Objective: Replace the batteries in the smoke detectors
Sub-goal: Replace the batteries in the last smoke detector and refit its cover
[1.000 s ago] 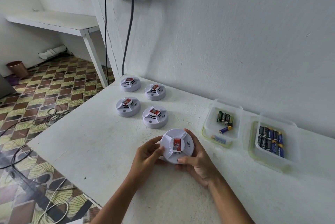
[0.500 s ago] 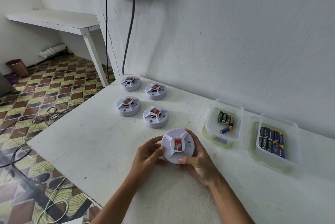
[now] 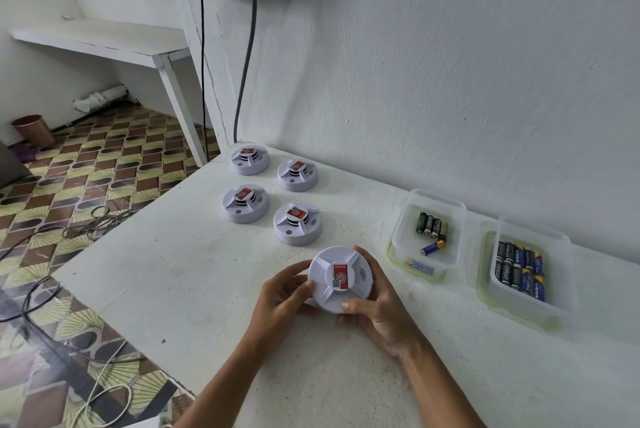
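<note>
I have both hands on the same smoke detector (image 3: 341,278), held just above the white table (image 3: 180,275) close in front of me. My left hand (image 3: 282,292) cups its left rim with the fingers curled round the edge and the thumb against the side; my right hand (image 3: 377,306) wraps the right rim, thumb laid across the near edge and fingertips reaching round the far side. The detector is a flat round disc, so it has no long axis to speak of; its face with the red label points up at me, which I judge means the battery side is underneath and the coming move is a flip or a twist between the two palms. Neither hand is nearer: it sits squarely between them.

Further out, four more detectors (image 3: 298,228) lie face up ahead and to the left. To my right, nearer the right hand, stand a tub with a few loose batteries (image 3: 431,230) and, beyond it, a tub packed with batteries (image 3: 519,270).
</note>
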`<move>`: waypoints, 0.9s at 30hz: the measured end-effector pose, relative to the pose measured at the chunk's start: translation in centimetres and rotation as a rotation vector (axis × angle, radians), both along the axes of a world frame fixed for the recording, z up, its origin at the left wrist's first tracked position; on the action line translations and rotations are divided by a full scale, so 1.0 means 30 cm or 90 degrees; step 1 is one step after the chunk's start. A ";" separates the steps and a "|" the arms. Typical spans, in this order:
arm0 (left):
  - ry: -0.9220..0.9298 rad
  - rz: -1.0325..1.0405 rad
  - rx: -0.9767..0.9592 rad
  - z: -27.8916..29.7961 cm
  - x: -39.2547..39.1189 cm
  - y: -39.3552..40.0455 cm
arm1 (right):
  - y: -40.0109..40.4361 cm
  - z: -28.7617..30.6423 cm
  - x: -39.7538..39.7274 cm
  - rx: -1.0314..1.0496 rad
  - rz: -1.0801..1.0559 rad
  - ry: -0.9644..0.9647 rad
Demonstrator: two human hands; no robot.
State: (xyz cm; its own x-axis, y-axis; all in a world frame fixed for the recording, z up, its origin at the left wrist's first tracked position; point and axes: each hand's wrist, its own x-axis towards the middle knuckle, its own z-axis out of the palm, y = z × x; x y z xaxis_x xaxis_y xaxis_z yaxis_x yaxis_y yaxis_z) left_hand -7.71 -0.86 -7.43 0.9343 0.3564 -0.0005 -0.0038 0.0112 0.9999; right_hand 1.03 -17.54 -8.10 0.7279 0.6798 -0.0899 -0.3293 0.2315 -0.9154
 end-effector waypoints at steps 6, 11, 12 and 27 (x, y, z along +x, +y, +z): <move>0.009 -0.003 0.017 0.003 -0.006 -0.006 | -0.005 0.008 -0.001 0.063 0.023 0.125; 0.009 -0.004 0.021 0.009 -0.006 -0.009 | -0.001 0.019 -0.008 0.105 0.011 0.162; 0.009 -0.005 0.019 0.009 -0.006 -0.009 | 0.000 0.022 -0.008 0.124 0.008 0.183; -0.002 -0.004 0.019 0.019 -0.002 -0.007 | 0.000 0.081 -0.020 0.178 -0.010 0.306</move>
